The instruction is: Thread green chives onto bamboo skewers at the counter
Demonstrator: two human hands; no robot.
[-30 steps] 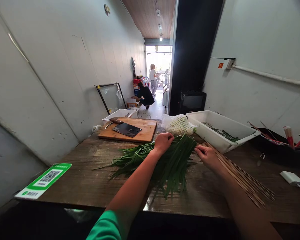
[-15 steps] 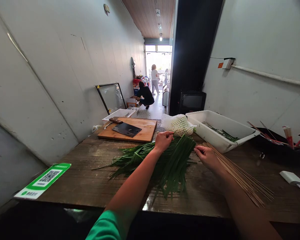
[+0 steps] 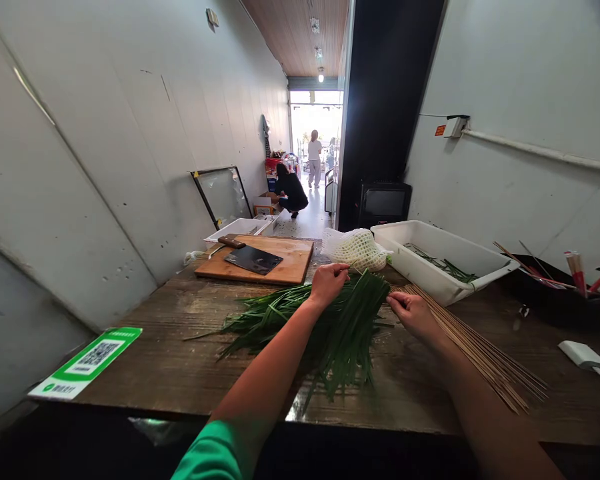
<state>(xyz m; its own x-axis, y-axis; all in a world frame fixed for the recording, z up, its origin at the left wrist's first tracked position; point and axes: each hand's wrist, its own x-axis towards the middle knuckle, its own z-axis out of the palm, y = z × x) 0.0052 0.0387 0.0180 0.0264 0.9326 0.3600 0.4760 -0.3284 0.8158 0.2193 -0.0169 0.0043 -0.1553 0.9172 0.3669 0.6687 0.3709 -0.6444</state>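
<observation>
Long, flat green garlic chives (image 3: 353,333) lie in a row, their cut ends lined up at the top and the leaves hanging towards the table's front edge. More loose chives (image 3: 265,310) spread out to the left beneath my left forearm. My left hand (image 3: 329,283) is closed in a pinch above the upper left end of the row, with a thin tip poking from the fingers; whether it is a stem or a stick I cannot make out. At the row's right end my right hand (image 3: 411,312) pinches a thin skewer, mostly hidden by the chive ends. Loose bamboo skewers (image 3: 480,353) lie beside the right forearm.
A cleaver (image 3: 254,259) rests on a wooden cutting board (image 3: 297,250). Behind the chives sits a white foam-net bundle (image 3: 355,247). A white bin (image 3: 440,283) holds some greens, with a black tray (image 3: 540,290) to its right. One person (image 3: 293,190) crouches farther back.
Both hands stay almost in place, with the right one shifting very slightly left. In the distance, the person in white has moved a little to the right.
</observation>
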